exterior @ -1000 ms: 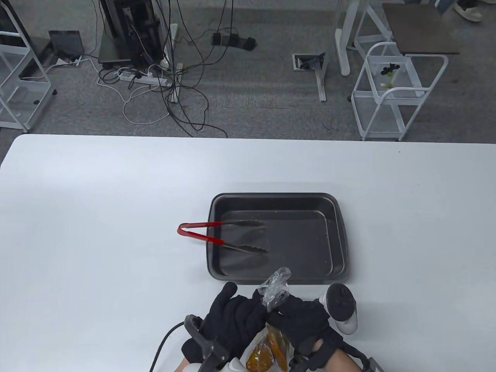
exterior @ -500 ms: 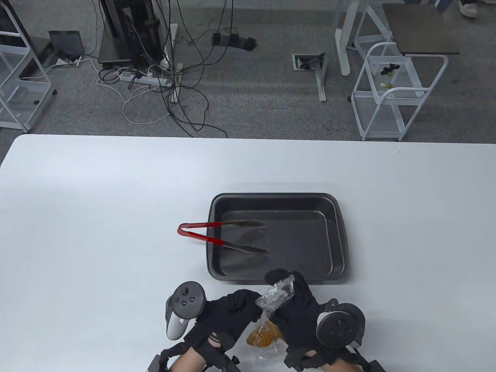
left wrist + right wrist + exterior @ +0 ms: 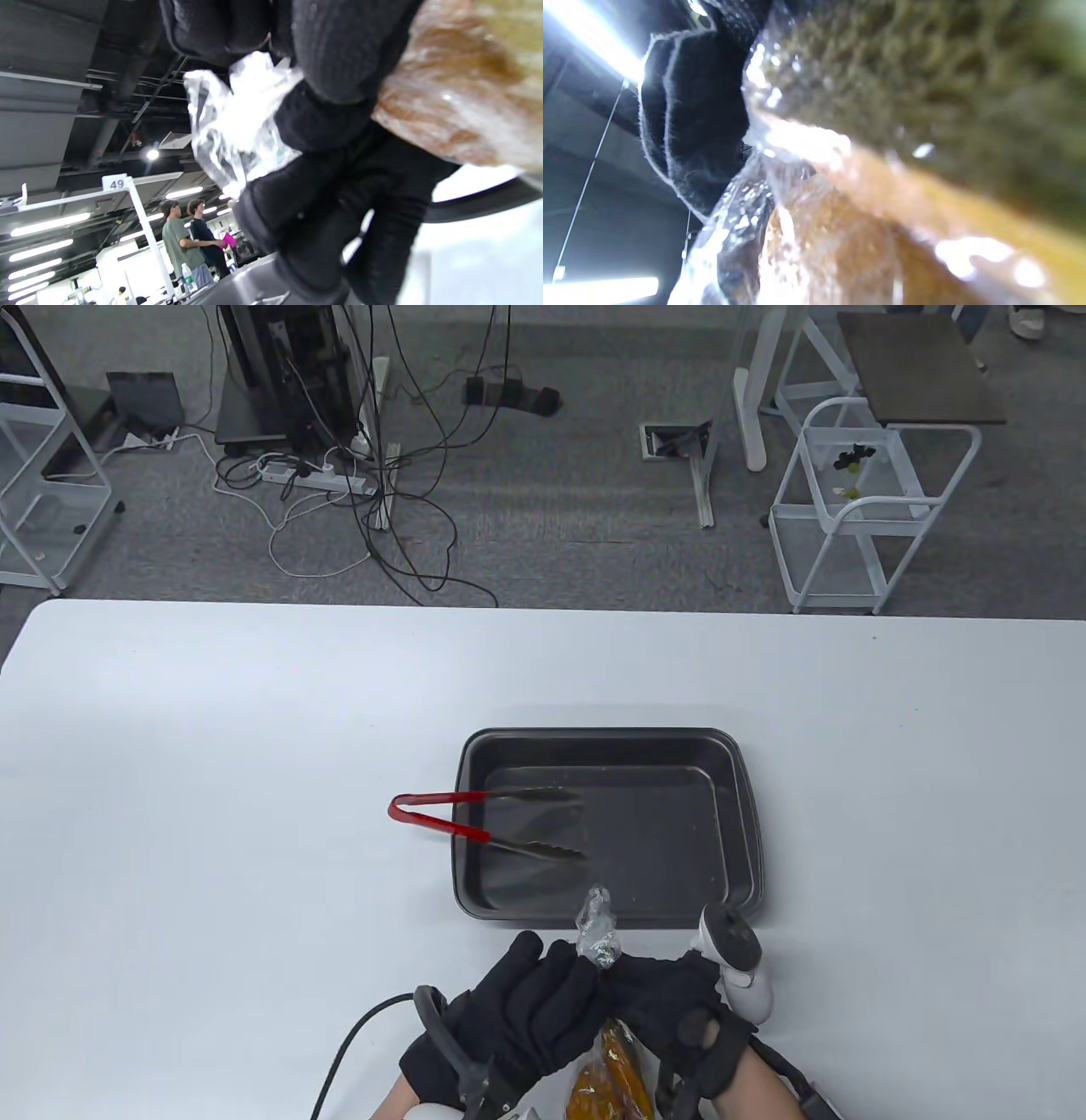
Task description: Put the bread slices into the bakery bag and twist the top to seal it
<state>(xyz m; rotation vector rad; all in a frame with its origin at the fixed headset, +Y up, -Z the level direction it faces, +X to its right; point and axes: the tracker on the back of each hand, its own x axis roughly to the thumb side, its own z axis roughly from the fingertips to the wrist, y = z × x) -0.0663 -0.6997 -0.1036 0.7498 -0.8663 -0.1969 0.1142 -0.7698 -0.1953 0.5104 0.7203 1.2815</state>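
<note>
- Right at the near edge of the table (image 3: 212, 780), both gloved hands are bunched together around the bakery bag (image 3: 612, 1069), which sits between them with its lower part running out of the bottom of the table view.
- The bread slices (image 3: 607, 1073) are inside that bag, golden-brown through the clear plastic; the right wrist view is filled with blurred crumb and crust pressed behind shiny film.
- The left hand (image 3: 517, 1027) has its fingers curled round the neck of the bag from the left, thumb and knuckles up towards the far side.
- The right hand (image 3: 679, 1014) grips the same neck from the right, fingers closed on the plastic, its white tracker (image 3: 736, 971) tilted off to the right.
- Just above the two hands the twisted top (image 3: 596, 929) of the bag pokes out, a crumpled, narrow plume of clear plastic; the left wrist view shows it squeezed between black gloved fingers (image 3: 339, 51).
- Just beyond the hands lies a dark baking tray (image 3: 738, 806), flat on the table.
- Red-handled tongs (image 3: 484, 823) rest over the tray's left rim, red end outside on the left, metal tips inside the tray, arms spread apart.
- Past the far table edge: grey carpet, a tangle of cables (image 3: 339, 492) and a white wire cart (image 3: 857, 509).
</note>
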